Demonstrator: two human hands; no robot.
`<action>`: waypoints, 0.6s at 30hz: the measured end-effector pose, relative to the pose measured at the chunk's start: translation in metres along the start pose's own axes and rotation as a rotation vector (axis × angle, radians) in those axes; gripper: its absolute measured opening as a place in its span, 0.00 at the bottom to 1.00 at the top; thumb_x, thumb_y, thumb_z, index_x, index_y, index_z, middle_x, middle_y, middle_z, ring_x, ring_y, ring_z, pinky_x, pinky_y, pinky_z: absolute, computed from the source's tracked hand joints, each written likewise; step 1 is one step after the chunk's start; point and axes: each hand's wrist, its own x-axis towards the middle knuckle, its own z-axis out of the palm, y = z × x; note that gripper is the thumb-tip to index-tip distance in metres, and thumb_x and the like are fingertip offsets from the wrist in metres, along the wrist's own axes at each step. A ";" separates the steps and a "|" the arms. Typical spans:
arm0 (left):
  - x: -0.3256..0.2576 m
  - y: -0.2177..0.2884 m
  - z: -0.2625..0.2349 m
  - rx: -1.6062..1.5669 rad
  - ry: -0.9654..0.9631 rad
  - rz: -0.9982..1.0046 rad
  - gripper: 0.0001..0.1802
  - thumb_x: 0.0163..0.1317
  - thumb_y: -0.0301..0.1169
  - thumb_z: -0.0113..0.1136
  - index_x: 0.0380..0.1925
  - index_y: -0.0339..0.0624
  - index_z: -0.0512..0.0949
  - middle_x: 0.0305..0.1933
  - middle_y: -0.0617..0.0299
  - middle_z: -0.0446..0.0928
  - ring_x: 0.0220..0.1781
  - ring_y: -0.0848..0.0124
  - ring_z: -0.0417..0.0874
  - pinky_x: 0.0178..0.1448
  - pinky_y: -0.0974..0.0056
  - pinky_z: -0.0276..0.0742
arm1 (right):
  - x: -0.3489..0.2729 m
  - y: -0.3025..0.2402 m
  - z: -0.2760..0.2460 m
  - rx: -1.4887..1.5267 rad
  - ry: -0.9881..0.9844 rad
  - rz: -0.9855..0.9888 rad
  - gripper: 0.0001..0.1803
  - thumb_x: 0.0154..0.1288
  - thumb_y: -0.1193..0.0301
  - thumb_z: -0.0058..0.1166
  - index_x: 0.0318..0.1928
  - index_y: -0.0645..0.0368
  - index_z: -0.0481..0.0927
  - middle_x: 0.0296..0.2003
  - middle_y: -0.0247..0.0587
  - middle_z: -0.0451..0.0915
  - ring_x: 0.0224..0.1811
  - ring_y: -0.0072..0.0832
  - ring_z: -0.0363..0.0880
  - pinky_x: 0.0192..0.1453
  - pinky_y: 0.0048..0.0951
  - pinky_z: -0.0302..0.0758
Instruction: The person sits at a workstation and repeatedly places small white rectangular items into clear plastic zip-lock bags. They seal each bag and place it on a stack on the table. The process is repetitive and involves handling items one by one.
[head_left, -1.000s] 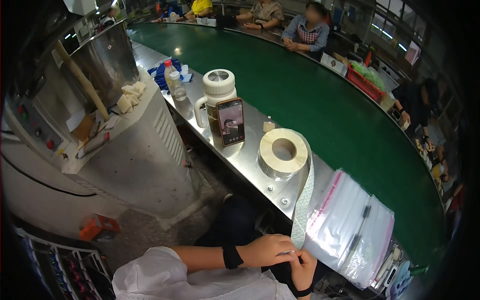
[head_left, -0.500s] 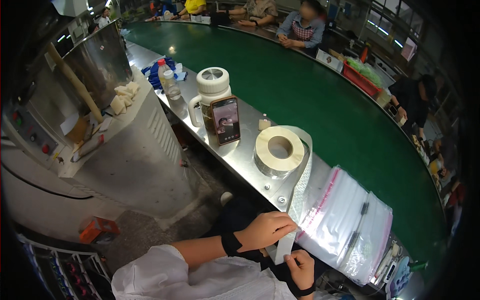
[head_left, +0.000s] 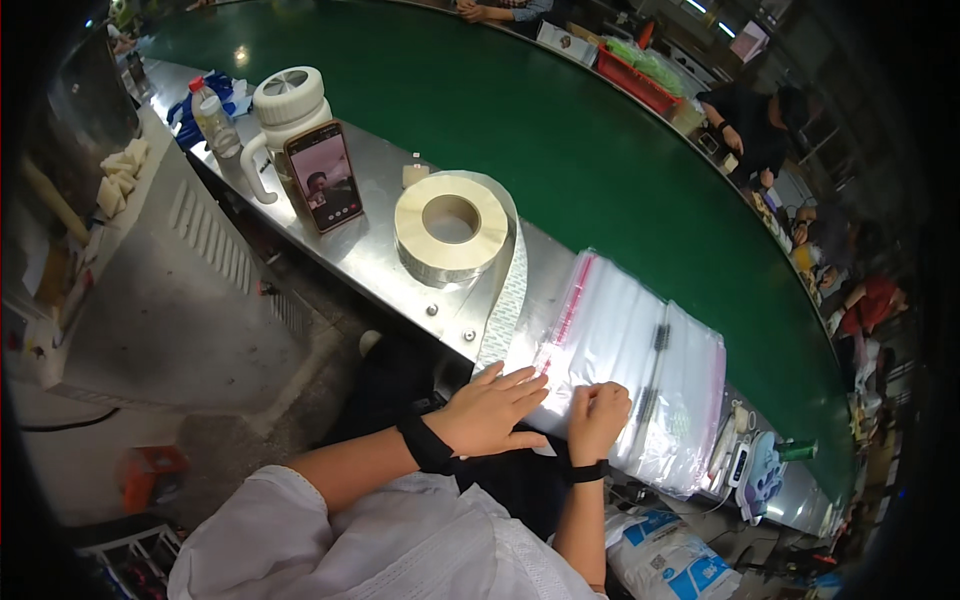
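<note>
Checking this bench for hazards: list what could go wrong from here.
1. The stack of clear bags overhangs the near edge of the steel ledge; pressure from the left hand and right hand might slide it off.
2. The label strip hanging from the roll could snag or tear.
3. The phone leans on the jug and may topple.

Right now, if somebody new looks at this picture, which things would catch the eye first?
Probably the wide green conveyor belt curving across the top, and the big roll of white labels on the steel ledge beside it, its strip hanging down toward the person. Near the lower edge, the left hand and right hand rest on a stack of clear plastic bags. A phone with a lit screen leans against a white jug.
</note>
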 end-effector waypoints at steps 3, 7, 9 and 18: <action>0.000 -0.003 0.002 -0.005 0.015 0.017 0.38 0.59 0.57 0.48 0.58 0.36 0.65 0.67 0.53 0.60 0.70 0.60 0.55 0.69 0.46 0.49 | -0.004 0.011 0.001 0.081 -0.003 0.070 0.08 0.52 0.72 0.56 0.28 0.61 0.71 0.29 0.44 0.70 0.36 0.43 0.67 0.41 0.40 0.63; 0.002 -0.004 -0.004 0.019 -0.038 0.025 0.38 0.59 0.57 0.48 0.58 0.36 0.66 0.67 0.53 0.59 0.70 0.60 0.55 0.69 0.45 0.49 | 0.000 -0.012 -0.005 0.090 0.038 0.036 0.12 0.49 0.69 0.61 0.28 0.60 0.70 0.29 0.43 0.70 0.37 0.41 0.68 0.44 0.38 0.63; 0.002 -0.003 -0.005 0.031 -0.065 0.019 0.38 0.59 0.57 0.48 0.57 0.36 0.66 0.67 0.53 0.59 0.70 0.60 0.55 0.69 0.45 0.48 | 0.001 -0.019 -0.004 -0.032 0.064 -0.020 0.14 0.48 0.68 0.62 0.29 0.59 0.70 0.29 0.42 0.70 0.37 0.41 0.68 0.44 0.37 0.63; 0.003 -0.007 -0.006 -0.013 -0.083 0.014 0.36 0.59 0.56 0.49 0.56 0.36 0.68 0.68 0.54 0.58 0.71 0.60 0.54 0.69 0.45 0.49 | 0.008 -0.005 -0.009 0.124 -0.069 0.051 0.15 0.47 0.66 0.64 0.28 0.58 0.71 0.32 0.42 0.70 0.37 0.40 0.67 0.41 0.40 0.63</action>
